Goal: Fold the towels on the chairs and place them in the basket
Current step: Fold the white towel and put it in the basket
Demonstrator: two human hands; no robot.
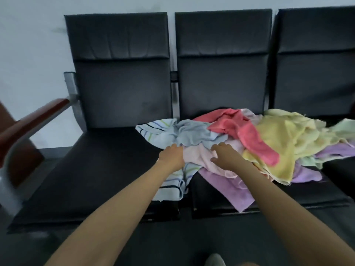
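Here, 3 black chairs (119, 96) fill the frame. The towel pile (278, 135) lies right of centre on the middle seat: 1 striped towel (153, 129), 1 pink towel (196, 156), 1 coral towel (230, 123), others uncountable. Of 2 grips, the left grip (172, 157) has its fingertips buried, state unclear; the right grip (223, 154) clamps the pink towel.

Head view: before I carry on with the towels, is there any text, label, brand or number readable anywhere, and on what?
None: no word, label, brand, number or sign is readable in this view.
On the striped towel: coloured stripes only, no lettering.
On the pale pink towel: no tag shows.
On the chair backs: plain black padding.
On the wall: dark smudges, no sign.
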